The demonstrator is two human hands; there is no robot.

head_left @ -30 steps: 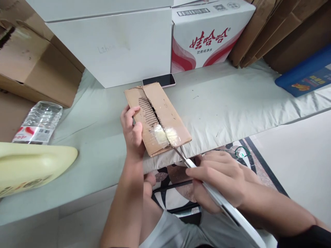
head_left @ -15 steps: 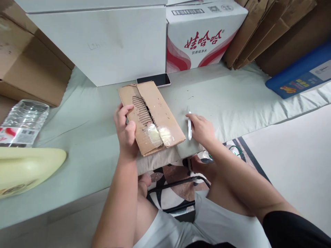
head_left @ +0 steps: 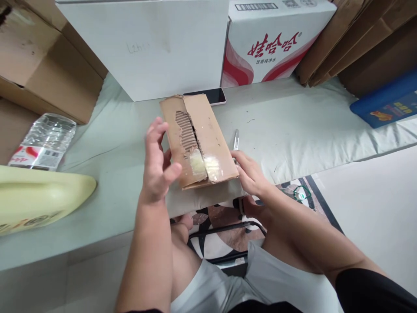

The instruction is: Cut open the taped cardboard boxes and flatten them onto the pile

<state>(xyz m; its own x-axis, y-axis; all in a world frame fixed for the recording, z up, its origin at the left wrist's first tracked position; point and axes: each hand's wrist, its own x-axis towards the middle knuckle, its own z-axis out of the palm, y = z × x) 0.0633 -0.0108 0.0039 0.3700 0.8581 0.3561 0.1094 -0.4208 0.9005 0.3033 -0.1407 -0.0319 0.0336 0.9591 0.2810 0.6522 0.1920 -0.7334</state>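
Observation:
A flat brown cardboard box (head_left: 208, 130) lies on the pale green cloth-covered surface (head_left: 293, 126), slit along its middle, with a torn corrugated patch and clear tape near its front end. My left hand (head_left: 158, 167) is at the box's left edge, fingers spread and lifted, thumb resting on the top. My right hand (head_left: 249, 174) presses curled fingers against the box's near right corner. A white-handled knife (head_left: 236, 141) lies on the cloth just right of the box, beyond my right hand, with no hand on it.
Behind the box lies a phone (head_left: 213, 94), then a large white box (head_left: 146, 43) and a red-and-white carton (head_left: 273, 39). Brown cartons (head_left: 42, 65), a water bottle (head_left: 45, 139) and a yellow object (head_left: 39, 200) are at left. A blue box (head_left: 387, 102) sits far right.
My right hand carried the knife from the box's front end, laid it on the cloth to the right, let go and moved to the box's corner. My left hand's fingers opened.

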